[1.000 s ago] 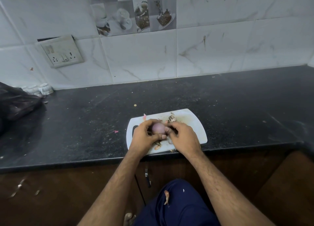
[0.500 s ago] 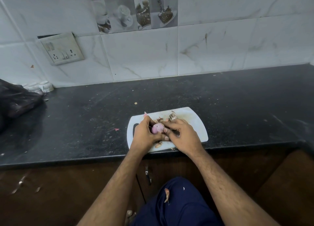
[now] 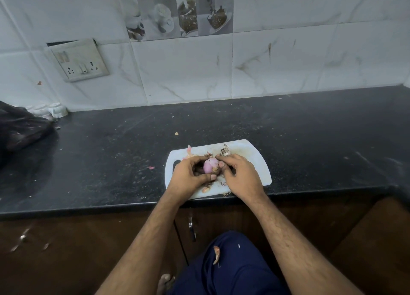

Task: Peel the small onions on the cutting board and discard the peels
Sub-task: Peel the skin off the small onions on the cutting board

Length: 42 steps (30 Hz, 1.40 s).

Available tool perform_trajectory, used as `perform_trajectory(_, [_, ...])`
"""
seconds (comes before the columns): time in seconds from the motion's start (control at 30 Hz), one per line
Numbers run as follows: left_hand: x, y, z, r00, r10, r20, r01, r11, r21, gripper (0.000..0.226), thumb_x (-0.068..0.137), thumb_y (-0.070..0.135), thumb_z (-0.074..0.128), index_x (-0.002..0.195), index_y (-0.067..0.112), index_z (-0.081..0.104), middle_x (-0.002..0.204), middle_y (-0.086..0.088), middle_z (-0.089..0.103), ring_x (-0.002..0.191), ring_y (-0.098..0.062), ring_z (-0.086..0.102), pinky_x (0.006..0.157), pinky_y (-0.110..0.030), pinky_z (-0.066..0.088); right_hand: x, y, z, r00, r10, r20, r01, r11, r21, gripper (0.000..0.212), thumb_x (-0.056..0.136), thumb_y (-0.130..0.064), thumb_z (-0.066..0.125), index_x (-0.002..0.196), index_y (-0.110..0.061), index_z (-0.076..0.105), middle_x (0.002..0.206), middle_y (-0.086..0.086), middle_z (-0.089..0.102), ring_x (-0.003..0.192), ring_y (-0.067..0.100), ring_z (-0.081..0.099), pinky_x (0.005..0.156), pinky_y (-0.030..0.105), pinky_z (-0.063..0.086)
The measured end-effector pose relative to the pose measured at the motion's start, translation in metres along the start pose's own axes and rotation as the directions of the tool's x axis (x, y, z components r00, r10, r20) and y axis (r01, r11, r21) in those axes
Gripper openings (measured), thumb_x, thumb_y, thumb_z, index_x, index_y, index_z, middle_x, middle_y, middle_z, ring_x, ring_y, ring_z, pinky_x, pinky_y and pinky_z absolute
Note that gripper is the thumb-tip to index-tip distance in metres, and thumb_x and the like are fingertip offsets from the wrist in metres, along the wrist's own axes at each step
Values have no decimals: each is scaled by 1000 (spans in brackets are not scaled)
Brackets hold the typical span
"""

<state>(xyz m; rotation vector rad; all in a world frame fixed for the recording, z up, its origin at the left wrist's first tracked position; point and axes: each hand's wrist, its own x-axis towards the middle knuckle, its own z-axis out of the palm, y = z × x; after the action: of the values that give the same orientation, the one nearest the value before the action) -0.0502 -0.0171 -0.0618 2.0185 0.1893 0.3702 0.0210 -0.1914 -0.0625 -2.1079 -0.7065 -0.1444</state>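
Together, left hand point(image 3: 188, 179) cupping onion point(image 3: 209, 165), right hand point(image 3: 240, 177) fingers point(image 3: 221, 164) pinching it

A black desk point(image 3: 288, 126) runs along a white tile wall point(image 3: 288, 57). A dark bag point(image 3: 20, 128) sits at the left edge of the desk. Just beside the bag, at the back by the wall, are small white cups point(image 3: 55, 110). A plug socket point(image 3: 78, 60) is on the wall above them. Higher up, some tiles have pictures of cups and food point(image 3: 177, 12). Tiny crumbs point(image 3: 176, 133) lie on the desk. Under the desk are brown doors point(image 3: 88, 239) with a metal handle point(image 3: 191, 228). Blue pants point(image 3: 239, 270) show at the bottom, and a bare foot point(image 3: 165, 280) beside them.
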Motion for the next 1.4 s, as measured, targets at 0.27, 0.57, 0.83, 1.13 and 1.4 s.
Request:
perform_trajectory(0.27, [0, -2, 2, 1000, 6, -24, -6, 1000, -1, 45, 73, 17, 94, 112, 23, 72, 104, 6, 78, 98, -11, 74, 96, -39, 61, 1, 2, -3, 999, 17, 29, -19, 997, 78, 31, 100, -32, 61, 129, -27, 69, 118, -14, 68, 110, 7, 62, 99, 36, 53])
perform_trajectory(0.57, [0, -2, -1, 999, 6, 38, -3, 997, -76, 46, 79, 11, 90, 120, 18, 71, 111, 1, 78, 104, -13, 75, 98, -36, 60, -5, 0, -1, 999, -16, -41, 19, 996, 88, 35, 92, -32, 72, 127, -25, 71, 101, -15, 69, 97, 4, 65, 89, 32, 57])
perform_trajectory(0.83, [0, -1, -1, 998, 25, 49, -22, 998, -53, 42, 78, 12, 91, 114, 19, 70, 109, 1, 77, 102, -12, 74, 95, -32, 61, -5, -4, -3, 998, 17, -67, -9, 993, 121, 32, 87, -30, 77, 118, -21, 76, 98, -15, 74, 92, 2, 68, 85, 32, 58])
perform_trajectory(1.13, [-2, 1, 2, 999, 40, 12, -40, 999, 10, 36, 77, 18, 92, 105, 25, 70, 104, 7, 77, 100, -7, 73, 90, -26, 59, -6, -5, -2, 989, 62, -136, -46, 992, 116, 25, 86, -33, 79, 110, -27, 79, 97, -18, 77, 89, -5, 68, 81, 25, 59])
perform_trajectory(1.4, [-6, 10, 3, 997, 74, 12, -75, 993, 93, 29, 85, 22, 86, 108, 25, 68, 104, 11, 76, 96, -1, 70, 84, -12, 53, -5, -8, -2, 981, 146, -132, -138, 988, 64, 7, 86, -30, 76, 91, -26, 76, 76, -16, 71, 73, 0, 66, 73, 32, 60])
